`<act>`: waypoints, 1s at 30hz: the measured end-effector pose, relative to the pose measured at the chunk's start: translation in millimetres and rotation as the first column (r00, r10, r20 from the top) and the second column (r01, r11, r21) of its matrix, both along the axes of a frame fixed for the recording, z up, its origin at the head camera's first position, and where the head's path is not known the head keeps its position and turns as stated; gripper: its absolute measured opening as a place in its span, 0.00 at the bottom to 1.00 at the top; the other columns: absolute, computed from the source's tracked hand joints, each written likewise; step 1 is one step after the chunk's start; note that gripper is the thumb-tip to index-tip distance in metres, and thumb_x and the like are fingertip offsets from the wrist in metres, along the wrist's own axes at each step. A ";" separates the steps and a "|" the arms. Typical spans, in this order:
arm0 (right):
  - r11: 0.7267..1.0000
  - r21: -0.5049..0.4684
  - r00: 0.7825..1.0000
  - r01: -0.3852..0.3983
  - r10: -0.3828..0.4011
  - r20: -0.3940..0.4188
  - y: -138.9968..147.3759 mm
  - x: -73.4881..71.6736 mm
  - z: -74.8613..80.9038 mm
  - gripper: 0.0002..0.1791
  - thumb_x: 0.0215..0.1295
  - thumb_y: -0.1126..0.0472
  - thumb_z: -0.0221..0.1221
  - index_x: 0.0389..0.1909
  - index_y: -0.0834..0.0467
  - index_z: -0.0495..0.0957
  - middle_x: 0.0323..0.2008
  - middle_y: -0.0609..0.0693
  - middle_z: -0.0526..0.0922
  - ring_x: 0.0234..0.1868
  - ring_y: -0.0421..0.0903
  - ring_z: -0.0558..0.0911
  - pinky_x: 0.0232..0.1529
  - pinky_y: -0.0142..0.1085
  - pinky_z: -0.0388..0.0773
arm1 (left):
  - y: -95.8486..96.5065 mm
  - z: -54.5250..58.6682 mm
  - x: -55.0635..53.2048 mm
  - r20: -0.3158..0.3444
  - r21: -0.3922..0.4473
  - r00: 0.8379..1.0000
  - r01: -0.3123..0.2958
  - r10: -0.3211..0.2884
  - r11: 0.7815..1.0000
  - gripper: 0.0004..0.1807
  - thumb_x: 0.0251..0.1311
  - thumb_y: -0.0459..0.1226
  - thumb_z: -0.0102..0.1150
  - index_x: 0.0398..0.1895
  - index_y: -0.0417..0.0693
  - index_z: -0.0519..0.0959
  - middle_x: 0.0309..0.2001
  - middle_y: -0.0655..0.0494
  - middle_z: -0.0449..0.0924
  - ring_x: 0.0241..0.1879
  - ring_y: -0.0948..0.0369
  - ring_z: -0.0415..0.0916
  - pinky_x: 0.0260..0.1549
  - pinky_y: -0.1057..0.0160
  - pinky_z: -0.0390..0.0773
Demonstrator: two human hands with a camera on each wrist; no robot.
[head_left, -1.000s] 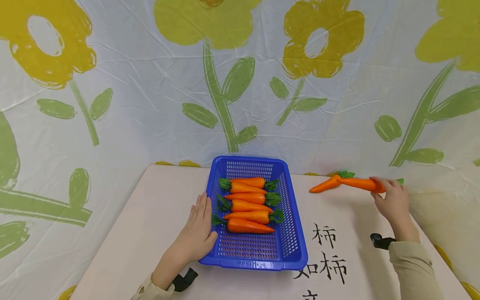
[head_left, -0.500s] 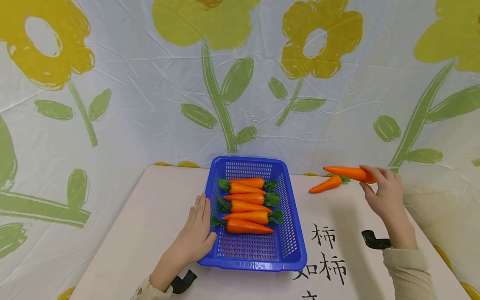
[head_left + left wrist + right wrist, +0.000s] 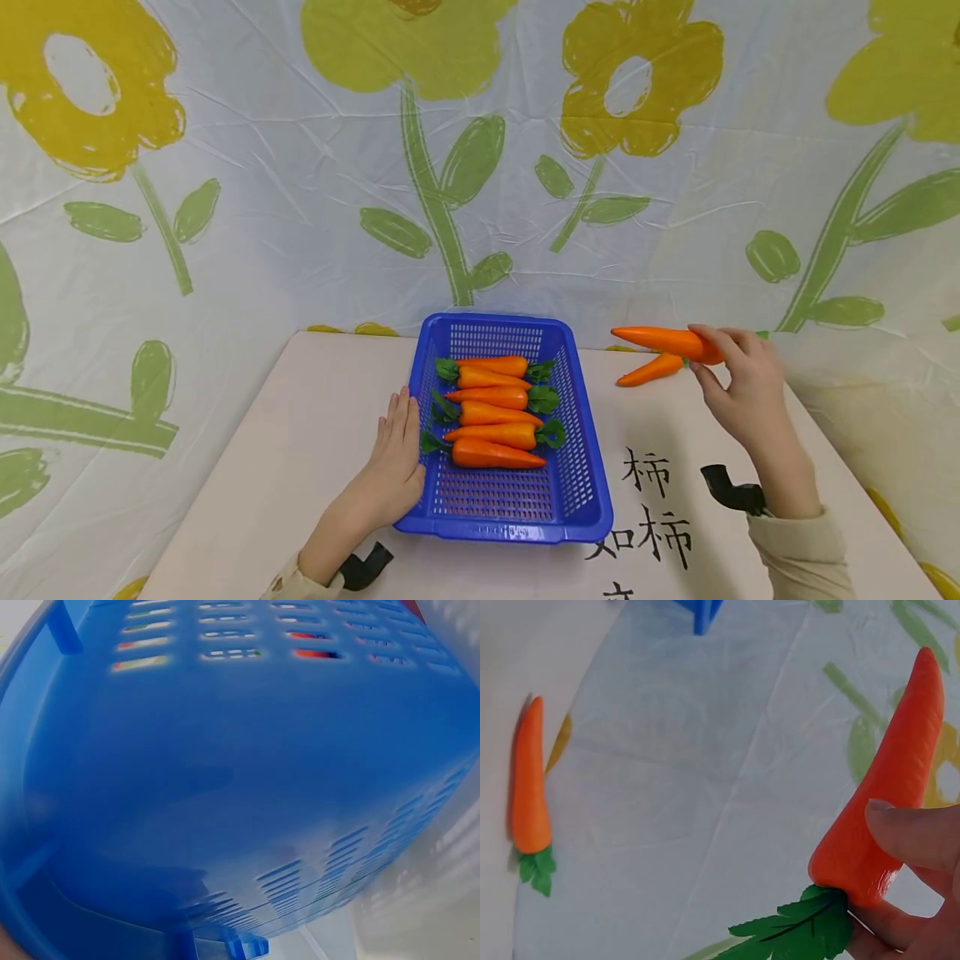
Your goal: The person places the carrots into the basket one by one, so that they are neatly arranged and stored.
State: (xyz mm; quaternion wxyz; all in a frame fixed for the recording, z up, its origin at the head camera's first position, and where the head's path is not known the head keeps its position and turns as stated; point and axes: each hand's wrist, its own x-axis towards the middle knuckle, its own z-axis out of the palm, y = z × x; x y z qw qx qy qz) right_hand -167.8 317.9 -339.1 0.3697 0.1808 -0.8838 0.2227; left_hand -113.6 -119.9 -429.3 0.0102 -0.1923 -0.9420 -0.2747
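Observation:
My right hand (image 3: 742, 383) grips a carrot (image 3: 660, 340) near its leafy end, above the table at the right, its tip pointing left. In the right wrist view the thumb presses on the thick part of this carrot (image 3: 889, 780), and green leaves hang below. A second carrot (image 3: 651, 369) lies on the table just under the held one. My left hand (image 3: 386, 471) lies with straight fingers along the left side of a blue plastic basket (image 3: 510, 532). Several orange carrots (image 3: 495, 414) lie in a row inside it. The left wrist view is filled by the basket's outer wall (image 3: 225, 750).
The pale table (image 3: 300, 450) carries black Chinese characters (image 3: 656, 537) to the right of the basket and partly under its corner. Behind the table hangs a white cloth (image 3: 300, 208) with yellow flowers, close to the basket's far rim.
My right hand has lifted the carrot and carried it left, over the one still lying there. The left hand and the basket have stayed in place.

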 end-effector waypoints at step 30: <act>0.980 0.092 0.984 -0.173 0.168 0.063 -78.3 14.6 19.7 0.28 0.47 0.75 0.71 0.54 0.62 0.81 0.41 0.61 0.80 0.43 0.60 0.74 0.43 0.51 0.66 | 1.2 -2.2 1.8 -0.067 -0.065 0.998 -0.013 0.009 0.998 0.44 0.60 0.30 0.48 0.75 0.23 0.39 0.77 0.33 0.25 0.76 0.37 0.29 0.70 0.36 0.42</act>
